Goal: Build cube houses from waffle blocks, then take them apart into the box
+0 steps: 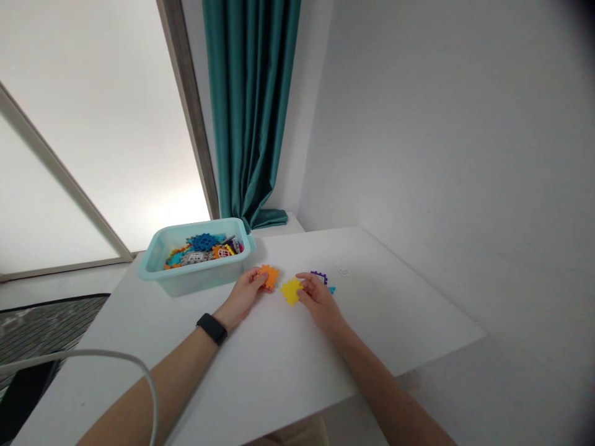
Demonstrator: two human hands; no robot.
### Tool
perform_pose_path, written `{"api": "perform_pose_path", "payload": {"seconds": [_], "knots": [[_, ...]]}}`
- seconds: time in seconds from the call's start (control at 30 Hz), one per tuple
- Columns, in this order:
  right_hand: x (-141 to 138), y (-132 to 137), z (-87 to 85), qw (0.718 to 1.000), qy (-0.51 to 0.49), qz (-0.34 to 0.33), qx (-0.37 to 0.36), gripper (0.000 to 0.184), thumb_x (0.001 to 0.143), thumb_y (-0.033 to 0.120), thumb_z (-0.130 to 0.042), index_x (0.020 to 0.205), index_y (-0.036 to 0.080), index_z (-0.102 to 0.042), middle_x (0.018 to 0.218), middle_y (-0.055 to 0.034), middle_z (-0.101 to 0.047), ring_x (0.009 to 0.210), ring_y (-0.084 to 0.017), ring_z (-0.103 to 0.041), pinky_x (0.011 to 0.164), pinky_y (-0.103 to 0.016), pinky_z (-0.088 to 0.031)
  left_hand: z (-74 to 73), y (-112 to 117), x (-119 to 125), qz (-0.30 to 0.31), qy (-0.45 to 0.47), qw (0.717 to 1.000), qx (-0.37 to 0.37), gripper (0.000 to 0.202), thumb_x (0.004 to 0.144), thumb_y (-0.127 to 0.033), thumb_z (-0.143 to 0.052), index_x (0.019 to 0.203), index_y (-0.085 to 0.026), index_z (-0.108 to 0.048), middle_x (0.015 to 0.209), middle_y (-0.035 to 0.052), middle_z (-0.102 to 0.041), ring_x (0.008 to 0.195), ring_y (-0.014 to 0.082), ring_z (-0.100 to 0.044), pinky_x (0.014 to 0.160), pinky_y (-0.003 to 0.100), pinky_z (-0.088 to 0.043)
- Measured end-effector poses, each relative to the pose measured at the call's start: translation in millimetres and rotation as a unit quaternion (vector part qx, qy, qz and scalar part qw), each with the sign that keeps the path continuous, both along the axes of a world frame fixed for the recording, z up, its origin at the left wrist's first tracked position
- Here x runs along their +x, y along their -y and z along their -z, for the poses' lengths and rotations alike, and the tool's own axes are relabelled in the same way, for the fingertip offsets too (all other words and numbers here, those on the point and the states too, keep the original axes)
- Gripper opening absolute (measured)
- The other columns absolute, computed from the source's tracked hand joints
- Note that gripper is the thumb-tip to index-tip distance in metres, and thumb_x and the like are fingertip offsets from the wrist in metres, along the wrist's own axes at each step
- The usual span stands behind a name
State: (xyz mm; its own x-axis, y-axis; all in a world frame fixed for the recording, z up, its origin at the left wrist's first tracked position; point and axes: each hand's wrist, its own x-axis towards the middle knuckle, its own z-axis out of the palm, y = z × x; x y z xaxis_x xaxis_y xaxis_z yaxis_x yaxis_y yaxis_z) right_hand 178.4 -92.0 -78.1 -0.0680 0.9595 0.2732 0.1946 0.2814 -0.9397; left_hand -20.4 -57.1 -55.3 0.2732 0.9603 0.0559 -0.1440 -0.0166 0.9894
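Observation:
My left hand (251,286), with a black band on its wrist, is closed on an orange toothed building piece (270,276). To its right, my right hand (318,297) pinches a yellow toothed building piece (290,291) between thumb and fingers. The two pieces are apart, with a small gap between them. Partly hidden behind my right hand lies a purple-edged piece (320,276) with white in it. A bit of a light blue piece (331,290) shows beside it.
A pale teal tub (195,284) full of mixed coloured pieces stands at the back left of the white table (279,371). White flat pieces (343,270) lie right of my hands. A white cable (116,354) crosses the lower left. A wall borders the table's right side.

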Motion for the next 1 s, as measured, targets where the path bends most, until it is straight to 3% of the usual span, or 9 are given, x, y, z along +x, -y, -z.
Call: {"api": "perform_pose_path", "payload": {"seconds": [0.1,0.23,0.33,0.43,0.53,0.6,0.8,0.9,1.0], "knots": [[-2,-2,2.6,0.999,-0.031,0.001,0.007,0.026,0.087,0.031,-0.056,0.112,0.025,-0.057,0.085,-0.0006,-0.059,0.074,-0.016,-0.059,0.068,-0.030,-0.050,-0.1,6,9,0.045,0.029,0.998,-0.025,0.041,0.082,-0.053,-0.068,0.090,-0.013,-0.065,0.088,0.0072,-0.067,0.074,0.0160,-0.061,0.071,0.029,-0.051],[-6,3,-2.3,0.994,0.062,0.049,0.072,0.023,0.086,0.028,-0.060,0.108,0.024,-0.064,0.097,-0.0051,-0.061,0.081,-0.018,-0.060,0.076,-0.034,-0.051,-2.8,16,19,0.105,0.051,0.992,-0.048,0.039,0.079,-0.049,-0.075,0.093,-0.014,-0.067,0.091,0.0072,-0.069,0.079,0.0171,-0.063,0.074,0.029,-0.051],[9,0,-12.1,0.986,0.124,0.058,0.091,0.023,0.093,0.027,-0.049,0.109,0.024,-0.065,0.096,-0.0060,-0.066,0.085,-0.020,-0.063,0.081,-0.035,-0.051,-4.7,18,18,0.099,0.042,0.993,-0.047,0.035,0.075,-0.036,-0.081,0.098,-0.015,-0.067,0.093,0.0057,-0.071,0.082,0.0157,-0.064,0.076,0.025,-0.049],[40,-14,-23.3,0.970,0.203,0.117,0.069,0.031,0.097,0.025,-0.039,0.116,0.021,-0.063,0.097,-0.0069,-0.068,0.090,-0.020,-0.063,0.087,-0.036,-0.049,-3.1,13,15,0.083,0.049,0.994,-0.058,0.032,0.077,-0.031,-0.079,0.101,-0.015,-0.066,0.095,0.0057,-0.072,0.078,0.0139,-0.065,0.073,0.024,-0.050],[69,-29,-28.5,0.927,0.356,0.117,0.025,0.034,0.092,0.024,-0.050,0.123,0.016,-0.061,0.109,-0.0116,-0.066,0.105,-0.025,-0.058,0.100,-0.041,-0.042,0.7,8,14,0.064,0.063,0.994,-0.069,0.029,0.078,-0.028,-0.078,0.100,-0.014,-0.065,0.093,0.0059,-0.073,0.073,0.0130,-0.065,0.070,0.024,-0.053],[79,-35,-26.7,0.916,0.390,0.100,0.005,0.043,0.085,0.027,-0.063,0.126,0.016,-0.061,0.117,-0.0139,-0.064,0.115,-0.029,-0.054,0.104,-0.045,-0.038,2.1,7,15,0.055,0.075,0.992,-0.080,0.026,0.079,-0.026,-0.077,0.099,-0.014,-0.064,0.093,0.0065,-0.073,0.075,0.0145,-0.067,0.070,0.025,-0.056],[76,-45,-16.7,0.921,0.379,0.081,-0.028,0.051,0.072,0.025,-0.077,0.122,0.016,-0.066,0.114,-0.0135,-0.061,0.112,-0.030,-0.055,0.102,-0.043,-0.039,-2.9,10,13,0.045,0.116,0.983,-0.137,0.020,0.084,-0.016,-0.072,0.099,-0.015,-0.058,0.103,0.0105,-0.073,0.089,0.0200,-0.074,0.078,0.031,-0.062],[74,-50,-19.8,0.938,0.336,0.077,-0.034,0.040,0.073,0.023,-0.074,0.112,0.015,-0.070,0.107,-0.0110,-0.062,0.099,-0.024,-0.060,0.093,-0.037,-0.045,-5.2,10,11,0.038,0.134,0.979,-0.148,0.024,0.087,-0.013,-0.068,0.109,-0.016,-0.058,0.110,0.0113,-0.072,0.090,0.0209,-0.075,0.082,0.034,-0.063],[67,-51,-27.1,0.957,0.282,0.064,-0.036,0.025,0.083,0.029,-0.063,0.103,0.016,-0.071,0.092,-0.0062,-0.067,0.081,-0.018,-0.062,0.079,-0.032,-0.049,-5.1,9,11,0.043,0.155,0.976,-0.149,0.028,0.088,-0.010,-0.066,0.114,-0.016,-0.060,0.114,0.0121,-0.072,0.093,0.0209,-0.075,0.089,0.034,-0.061]]}}
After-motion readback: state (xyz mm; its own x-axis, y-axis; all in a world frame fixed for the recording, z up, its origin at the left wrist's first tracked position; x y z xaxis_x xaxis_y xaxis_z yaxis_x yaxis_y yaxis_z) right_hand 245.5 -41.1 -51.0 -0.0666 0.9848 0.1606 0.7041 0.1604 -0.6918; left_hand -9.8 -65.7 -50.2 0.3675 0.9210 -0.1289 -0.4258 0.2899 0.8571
